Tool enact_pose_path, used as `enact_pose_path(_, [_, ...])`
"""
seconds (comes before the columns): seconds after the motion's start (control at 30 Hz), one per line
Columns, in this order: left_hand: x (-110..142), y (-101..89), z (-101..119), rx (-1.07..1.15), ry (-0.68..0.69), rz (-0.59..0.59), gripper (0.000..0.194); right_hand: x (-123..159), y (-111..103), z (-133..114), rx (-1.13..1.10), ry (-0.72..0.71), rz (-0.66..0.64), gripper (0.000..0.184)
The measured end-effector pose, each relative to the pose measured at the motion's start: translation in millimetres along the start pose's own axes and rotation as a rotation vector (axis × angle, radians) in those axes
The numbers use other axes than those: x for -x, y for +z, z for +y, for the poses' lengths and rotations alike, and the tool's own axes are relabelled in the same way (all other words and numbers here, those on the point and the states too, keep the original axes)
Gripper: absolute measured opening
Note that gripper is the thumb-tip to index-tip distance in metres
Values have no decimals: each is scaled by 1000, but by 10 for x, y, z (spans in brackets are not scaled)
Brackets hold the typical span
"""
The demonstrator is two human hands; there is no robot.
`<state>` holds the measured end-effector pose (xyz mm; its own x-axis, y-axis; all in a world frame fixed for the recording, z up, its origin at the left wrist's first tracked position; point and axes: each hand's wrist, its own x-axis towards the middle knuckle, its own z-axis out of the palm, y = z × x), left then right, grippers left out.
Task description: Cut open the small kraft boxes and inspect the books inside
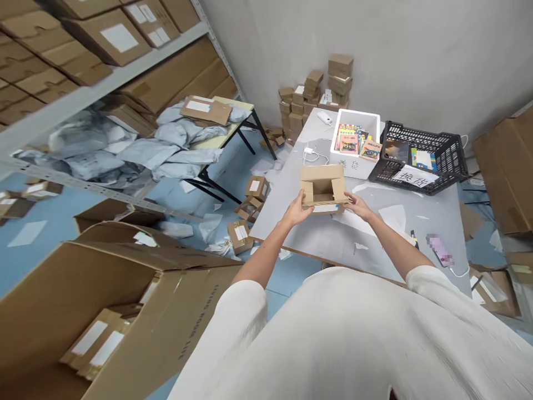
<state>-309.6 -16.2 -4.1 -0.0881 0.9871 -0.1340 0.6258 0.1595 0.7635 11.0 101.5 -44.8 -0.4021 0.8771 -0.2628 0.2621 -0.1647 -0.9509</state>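
Between my two hands is a small brown cardboard box with its top flaps folded back, above the near part of the grey table. Its inside looks dark, and a white label shows on the side facing me. My left hand grips the box's left side. At the right side, my right hand holds it with the thumb near the top edge. Behind the box stands a white foam box of colourful booklets. To its right is a black plastic crate with a paper sign.
A phone and paper scraps lie on the table. A large open carton with parcels inside stands at lower left. Grey mailing bags cover the shelf and side table. Stacked small boxes rise by the wall; parcels litter the floor.
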Motion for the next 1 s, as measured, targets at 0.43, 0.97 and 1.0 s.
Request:
enact_pose_path(0.43, [49, 318, -195, -317, 168, 152, 55, -315, 215, 218, 356, 130, 251, 31])
enact_pose_path(0.97, [-204, 1286, 1049, -362, 513, -143, 46, 633, -906, 544, 329, 149, 304, 42])
enact_pose_path(1.0, [-219, 1390, 1125, -353, 520, -171, 46, 743, -1025, 584, 335, 167, 329, 42])
